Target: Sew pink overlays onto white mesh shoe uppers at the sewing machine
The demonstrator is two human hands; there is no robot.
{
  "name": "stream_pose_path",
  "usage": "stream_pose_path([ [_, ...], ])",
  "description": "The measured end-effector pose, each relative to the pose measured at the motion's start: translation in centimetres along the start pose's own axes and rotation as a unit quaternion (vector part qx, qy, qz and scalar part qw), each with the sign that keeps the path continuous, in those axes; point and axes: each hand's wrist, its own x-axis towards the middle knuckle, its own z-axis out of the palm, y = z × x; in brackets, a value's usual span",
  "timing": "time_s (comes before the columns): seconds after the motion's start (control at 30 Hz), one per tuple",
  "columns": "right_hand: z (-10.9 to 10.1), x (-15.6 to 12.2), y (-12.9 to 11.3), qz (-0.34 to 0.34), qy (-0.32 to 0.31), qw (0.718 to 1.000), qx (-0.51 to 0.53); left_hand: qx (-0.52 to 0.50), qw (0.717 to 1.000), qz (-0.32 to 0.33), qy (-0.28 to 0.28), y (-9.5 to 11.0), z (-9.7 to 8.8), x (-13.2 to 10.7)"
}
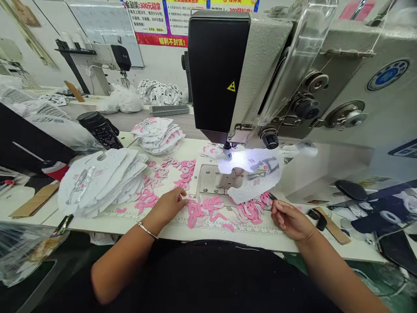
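Note:
A white mesh fabric panel (256, 176) with a grey letter patch lies under the needle (227, 152) of the sewing machine (276, 74), lit by its lamp. My left hand (169, 204) rests on the table with fingers curled, its fingertips pinching at a pink cut-out piece (195, 211) among several scattered ones. My right hand (289, 219) sits at the table's front right with fingers closed around a small dark tool (272, 197), next to more pink pieces (250, 211). A bracelet circles my left wrist.
A fanned stack of white mesh panels (104, 180) lies at the left. A smaller pile with pink trim (159, 134) sits behind it, beside a black bottle (99, 128). Dark items and a wooden stick (332, 226) lie at the right. Another machine (104, 56) stands at the back.

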Motion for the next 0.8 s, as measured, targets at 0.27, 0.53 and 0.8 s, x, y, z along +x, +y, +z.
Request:
stream_pose_path([
  [0.27, 0.6, 0.4, 0.0, 0.013, 0.009, 1.000, -0.007, -0.005, 1.000, 0.023, -0.003, 0.3, -0.3, 0.7],
  [0.53, 0.7, 0.4, -0.1, 0.022, 0.021, 0.999, -0.014, 0.009, 1.000, 0.025, 0.004, 0.3, 0.5, 0.7],
  [0.8, 0.8, 0.7, 0.0, 0.023, 0.032, 0.999, -0.024, 0.024, 0.998, 0.049, 0.014, 1.7, 1.3, 1.9],
])
